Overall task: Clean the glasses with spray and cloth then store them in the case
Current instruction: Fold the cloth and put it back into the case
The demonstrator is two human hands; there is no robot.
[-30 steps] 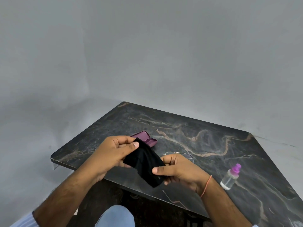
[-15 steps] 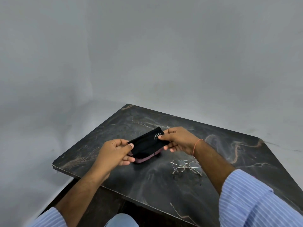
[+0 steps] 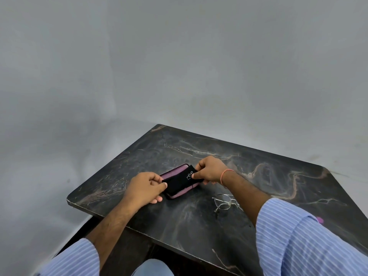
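Head view: we see 2 hands working over a dark marbled counter [image 3: 199, 226]. The left hand [image 3: 144, 189] pinches the near end of a black cloth [image 3: 180, 181] between thumb and fingers. The right hand [image 3: 209, 170] pinches the far end of the same cloth, thumb on top beside the white printed logo. Both hands are closed on the cloth; neither is spread.

The cloth is stretched between the 2 hands and lies flat across the purple case [image 3: 175, 174], which rests on the counter directly under it. We see the case rim on the far side of the cloth and along the near edge below it. We cannot tell whether the cloth sits inside the case or only over it.

The glasses [image 3: 226, 202] lie on the counter near the right forearm, on its inner side, closer to us than the right hand and apart from the case. They have a thin metal frame and are partly hidden by the arm.

A small patch of pink [image 3: 320, 220] shows just beyond the right sleeve [image 3: 298, 240]; we cannot tell what it belongs to. An orange band [image 3: 226, 174] circles the right wrist.
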